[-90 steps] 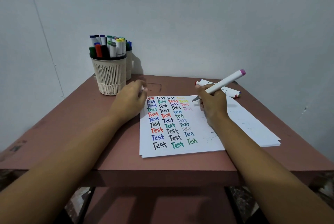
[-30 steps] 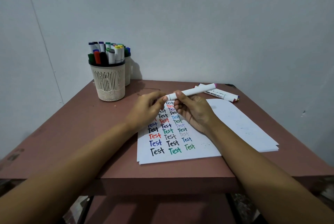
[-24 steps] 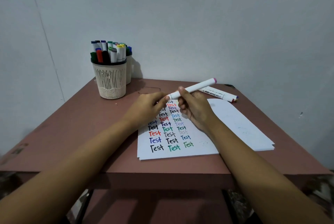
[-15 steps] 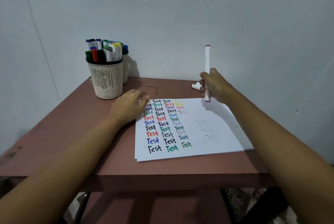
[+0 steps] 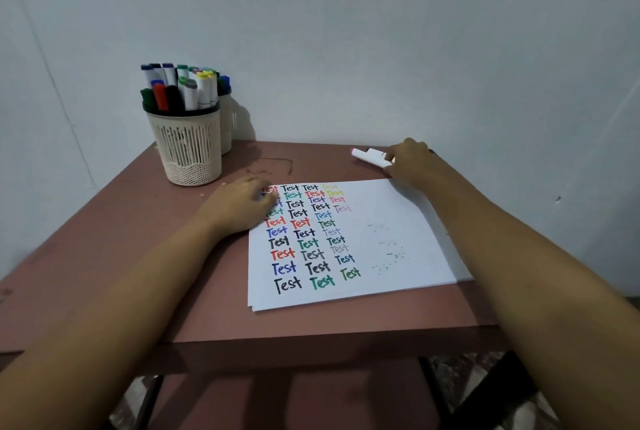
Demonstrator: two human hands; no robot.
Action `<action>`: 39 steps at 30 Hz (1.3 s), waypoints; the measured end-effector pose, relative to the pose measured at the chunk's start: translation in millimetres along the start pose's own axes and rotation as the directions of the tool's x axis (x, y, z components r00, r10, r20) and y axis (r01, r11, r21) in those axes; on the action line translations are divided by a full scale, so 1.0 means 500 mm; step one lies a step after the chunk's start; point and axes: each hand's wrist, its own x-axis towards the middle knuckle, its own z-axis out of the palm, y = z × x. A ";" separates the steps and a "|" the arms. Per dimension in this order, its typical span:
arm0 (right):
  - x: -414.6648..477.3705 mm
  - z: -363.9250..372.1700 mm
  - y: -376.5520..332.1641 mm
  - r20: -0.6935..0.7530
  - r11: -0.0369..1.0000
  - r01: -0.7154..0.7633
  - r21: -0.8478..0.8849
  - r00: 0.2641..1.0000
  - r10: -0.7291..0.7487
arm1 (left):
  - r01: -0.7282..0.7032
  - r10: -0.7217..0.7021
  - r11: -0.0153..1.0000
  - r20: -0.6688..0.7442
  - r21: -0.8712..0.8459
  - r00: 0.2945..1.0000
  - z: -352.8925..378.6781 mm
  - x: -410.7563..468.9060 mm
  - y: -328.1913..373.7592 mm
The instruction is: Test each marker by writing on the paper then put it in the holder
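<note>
A white paper sheet (image 5: pixel 388 221) with rows of coloured "Test" words lies on the brown table (image 5: pixel 138 239). The cream mesh holder (image 5: pixel 188 149), full of several capped markers, stands at the back left. Two white markers (image 5: pixel 369 155), one with a pink end, lie at the table's back edge, just beyond the paper. My right hand (image 5: pixel 412 162) reaches over their right ends, and its curled fingertips grip the pink-ended one. My left hand (image 5: pixel 242 206) rests loosely on the paper's top left corner and holds nothing.
A second cream cup (image 5: pixel 227 124) stands behind the holder against the grey wall. The paper is a small stack that reaches the table's right edge. Dark scuff marks show on the table between the holder and the markers.
Three seconds ago my right hand wrote with the pink-ended marker. Both hands capped it, and my right hand raised it upright. Now it lies by the other marker, and my left hand is back on the paper.
</note>
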 end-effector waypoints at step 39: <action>-0.008 -0.059 0.001 0.066 0.991 0.124 -0.053 0.991 -0.120 | 0.017 -0.027 0.977 -0.045 -0.212 0.999 -0.020 -0.011 0.016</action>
